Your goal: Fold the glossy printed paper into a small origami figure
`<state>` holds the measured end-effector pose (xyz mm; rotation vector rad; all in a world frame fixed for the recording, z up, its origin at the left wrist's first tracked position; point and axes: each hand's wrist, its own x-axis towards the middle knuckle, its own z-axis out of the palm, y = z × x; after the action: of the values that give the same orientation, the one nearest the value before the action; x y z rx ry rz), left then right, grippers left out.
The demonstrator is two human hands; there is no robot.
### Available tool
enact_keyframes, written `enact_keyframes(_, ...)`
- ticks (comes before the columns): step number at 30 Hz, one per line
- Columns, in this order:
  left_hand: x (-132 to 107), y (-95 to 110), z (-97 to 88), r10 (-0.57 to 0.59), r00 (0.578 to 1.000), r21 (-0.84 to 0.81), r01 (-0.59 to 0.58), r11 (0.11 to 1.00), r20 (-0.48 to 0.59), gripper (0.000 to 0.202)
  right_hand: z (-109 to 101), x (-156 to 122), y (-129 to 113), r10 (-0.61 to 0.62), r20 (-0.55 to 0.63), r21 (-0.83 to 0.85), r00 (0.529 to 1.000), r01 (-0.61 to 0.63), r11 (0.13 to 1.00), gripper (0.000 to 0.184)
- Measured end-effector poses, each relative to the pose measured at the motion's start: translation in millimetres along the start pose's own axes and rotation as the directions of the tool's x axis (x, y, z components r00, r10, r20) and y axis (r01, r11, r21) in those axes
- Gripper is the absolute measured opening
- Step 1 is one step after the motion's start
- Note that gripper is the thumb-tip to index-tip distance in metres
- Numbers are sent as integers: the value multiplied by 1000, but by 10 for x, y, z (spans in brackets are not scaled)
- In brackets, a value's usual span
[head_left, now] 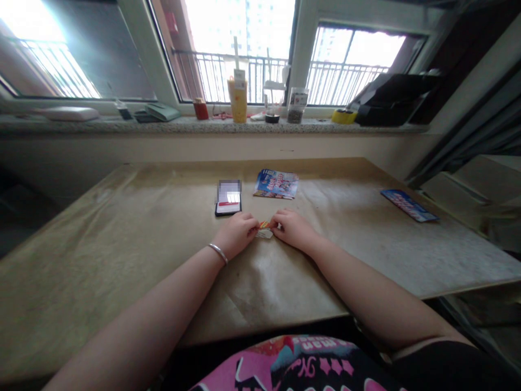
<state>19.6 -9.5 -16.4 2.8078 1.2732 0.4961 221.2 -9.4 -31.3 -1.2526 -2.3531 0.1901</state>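
Between my two hands, just above the table, is a small piece of paper (pixel 264 233), white on its near part with a red and yellow printed strip along the far edge. My left hand (pixel 238 233), with a silver bangle at the wrist, pinches its left end. The right end is pinched by my right hand (pixel 292 227). Beyond my left hand lies a phone (pixel 228 201) with its screen lit. A stack of blue printed packets (pixel 277 183) rests beyond the paper, a little to the right.
Another blue packet (pixel 409 205) lies near the table's right edge. On the stone windowsill (pixel 183 125) stand a yellow drink cup (pixel 238 100), a red jar (pixel 201 108), clear cups (pixel 298 106), a yellow tape roll (pixel 344 115) and a black box (pixel 391 100). The table (pixel 122 228) has a brownish cover.
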Motion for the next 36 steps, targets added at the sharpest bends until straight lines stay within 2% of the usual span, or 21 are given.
enact_keyframes(8,-26,-24,-48,13,997,-28,-11,1000,82,25,-102,-18,-28,-16,89,-80,996,23,997,14)
enact_keyframes(19,-54,-57,-145,23,987,-88,-9,996,157,35,-201,-30,-24,-41,127,-6,991,42,999,20)
enact_keyframes(25,-59,-60,-168,41,981,-61,-30,998,188,34,-207,-36,19,-24,149,-47,989,31,998,20)
enact_keyframes(30,-59,-47,-178,32,981,-36,-26,999,190,33,-235,-36,3,112,132,-84,985,-102,991,19)
enact_keyframes(36,-55,-42,-175,23,981,-38,-16,999,195,33,-243,-35,58,226,163,116,961,-246,962,20)
